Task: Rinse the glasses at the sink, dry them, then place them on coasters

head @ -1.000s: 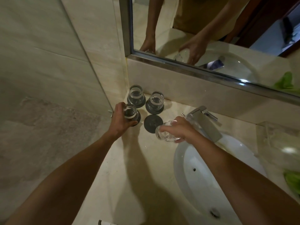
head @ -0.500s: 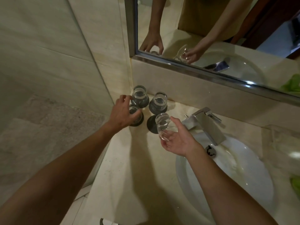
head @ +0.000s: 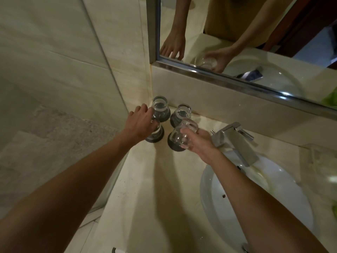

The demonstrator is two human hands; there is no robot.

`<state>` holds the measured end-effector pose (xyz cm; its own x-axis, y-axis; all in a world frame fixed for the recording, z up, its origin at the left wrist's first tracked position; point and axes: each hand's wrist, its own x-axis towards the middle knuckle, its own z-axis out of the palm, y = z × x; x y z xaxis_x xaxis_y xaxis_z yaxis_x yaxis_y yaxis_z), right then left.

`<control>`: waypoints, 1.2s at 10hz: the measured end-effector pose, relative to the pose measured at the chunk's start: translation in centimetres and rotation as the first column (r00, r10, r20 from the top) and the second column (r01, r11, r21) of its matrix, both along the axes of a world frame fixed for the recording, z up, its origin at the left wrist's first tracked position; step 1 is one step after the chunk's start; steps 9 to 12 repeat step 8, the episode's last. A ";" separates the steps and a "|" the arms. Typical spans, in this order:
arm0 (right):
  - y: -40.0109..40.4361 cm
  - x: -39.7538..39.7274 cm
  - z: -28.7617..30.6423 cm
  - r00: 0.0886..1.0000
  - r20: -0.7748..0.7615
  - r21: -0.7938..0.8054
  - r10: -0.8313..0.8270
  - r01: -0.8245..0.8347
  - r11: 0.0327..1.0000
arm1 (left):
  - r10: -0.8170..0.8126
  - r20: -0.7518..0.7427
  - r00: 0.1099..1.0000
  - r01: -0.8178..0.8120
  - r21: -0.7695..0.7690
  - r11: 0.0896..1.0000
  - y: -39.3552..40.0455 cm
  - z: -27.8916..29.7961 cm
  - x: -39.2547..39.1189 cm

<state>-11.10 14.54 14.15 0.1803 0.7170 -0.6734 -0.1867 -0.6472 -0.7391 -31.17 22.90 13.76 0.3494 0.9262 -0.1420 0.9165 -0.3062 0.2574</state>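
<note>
Glasses were four in total, all in the back left corner of the counter [head: 145, 189], w/ dark round coasters under them. Your right hand [head: 198, 143] held one glass [head: 182, 134] from its side, fingers [head: 186, 133] curled around it, and the glass was tilted, its mouth pointing up and away from you. It was over the front right coaster [head: 175, 146]; I could not tell if the bottom was touching the coaster or was just above it.

Your left hand [head: 140, 123] was on the front left glass [head: 156, 129], which stood upright on its coaster [head: 155, 138]. The hand covered the glass from the left side and top, so I could not tell if the fingers were closed on it or only resting, approx. half curled.

Two more glasses stood upright behind: the back left glass [head: 160, 105] on its coaster [head: 164, 115], just beside your left fingertips, and the back right glass [head: 182, 112] on its own coaster [head: 174, 121], just behind the glass in your right hand.

To the right of your right hand was the metal tap [head: 235, 139], its spout over the white sink [head: 228, 207]. No water was seen coming from it. On the wall above, the mirror [head: 237, 33] showed both hands and the held glass. Something green [head: 334, 209] was at the right edge, too cut off to say what.
</note>
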 end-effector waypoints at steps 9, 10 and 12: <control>0.1 -2.2 -4.4 0.687 0.681 0.025 0.254 -0.368 0.929 | -0.008 0.002 1.000 0.008 0.009 1.000 -2.4 0.3 -0.6; 0.1 -2.2 -4.4 0.687 0.681 0.025 0.254 -0.368 0.929 | -0.008 0.002 1.000 0.008 0.009 1.000 -2.4 0.3 -0.6; 0.1 -2.2 -4.4 0.687 0.681 0.025 0.254 -0.368 0.929 | -0.008 0.002 1.000 0.008 0.009 1.000 -2.4 0.3 -0.6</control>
